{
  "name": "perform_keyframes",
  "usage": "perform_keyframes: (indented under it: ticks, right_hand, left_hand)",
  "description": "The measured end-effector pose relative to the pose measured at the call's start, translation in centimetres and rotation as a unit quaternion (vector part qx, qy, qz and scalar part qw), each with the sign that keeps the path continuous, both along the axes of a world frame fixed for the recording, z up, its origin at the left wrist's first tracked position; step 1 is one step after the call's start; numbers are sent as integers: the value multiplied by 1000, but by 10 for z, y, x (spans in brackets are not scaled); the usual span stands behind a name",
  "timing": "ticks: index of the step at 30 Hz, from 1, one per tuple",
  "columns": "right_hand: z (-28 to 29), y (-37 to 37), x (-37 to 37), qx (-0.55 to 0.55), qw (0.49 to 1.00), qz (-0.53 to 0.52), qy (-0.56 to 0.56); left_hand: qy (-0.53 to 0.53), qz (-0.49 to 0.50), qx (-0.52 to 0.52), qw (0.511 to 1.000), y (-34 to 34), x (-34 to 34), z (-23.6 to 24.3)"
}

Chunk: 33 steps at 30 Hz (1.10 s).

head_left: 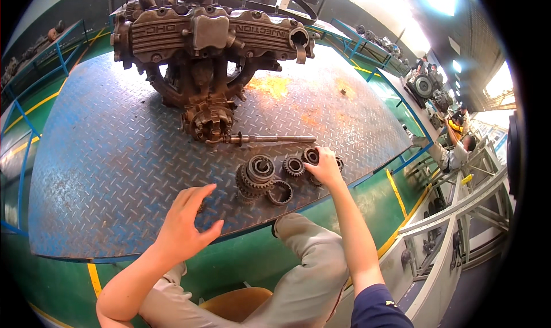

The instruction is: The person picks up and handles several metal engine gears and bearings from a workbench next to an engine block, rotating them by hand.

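Note:
My right hand (325,168) reaches over the near edge of the plate-topped table, its thumb and fingers closed around a dark metal gear (310,155). Just left of it lies a smaller toothed gear (294,167). More gear parts are partly hidden behind the hand. Farther left stand stacked gears (256,173), with a toothed ring (280,193) beside them. My left hand (185,220) hovers near the front edge, fingers apart and holding nothing. A small dark part by its fingers is mostly hidden. Beyond the gears lies a long metal shaft (275,139).
A large rusty engine assembly (206,58) occupies the far part of the diamond-plate table (103,173). Blue railings (63,58) and benches with machine parts surround it. Other people (456,150) are at the right. A grey metal frame (453,213) stands near my right side.

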State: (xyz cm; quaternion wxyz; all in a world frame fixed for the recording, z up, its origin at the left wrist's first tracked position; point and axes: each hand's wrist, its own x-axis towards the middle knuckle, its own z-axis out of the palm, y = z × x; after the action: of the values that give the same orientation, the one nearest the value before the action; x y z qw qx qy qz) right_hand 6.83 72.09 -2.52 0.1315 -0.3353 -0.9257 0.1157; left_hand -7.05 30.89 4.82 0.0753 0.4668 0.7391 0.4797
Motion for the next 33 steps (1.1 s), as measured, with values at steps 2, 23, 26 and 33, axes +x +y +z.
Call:
perform_keyframes:
  ticks: [2, 23, 26, 33]
  right_hand:
    - [0, -1, 4, 49, 997, 41, 41]
    - [38, -49, -13, -33, 973, 228, 7]
    - [33, -42, -13, -39, 972, 232, -2]
    - [29, -41, -9, -62, 971, 229, 29]
  left_hand:
    - [-9, -1, 2, 1000, 1, 0, 0]
    - [10, 2, 2, 1000, -2, 1, -1]
    - [10, -1, 4, 1000, 0, 0, 0]
    - [0, 0, 2, 1000, 0, 0, -2]
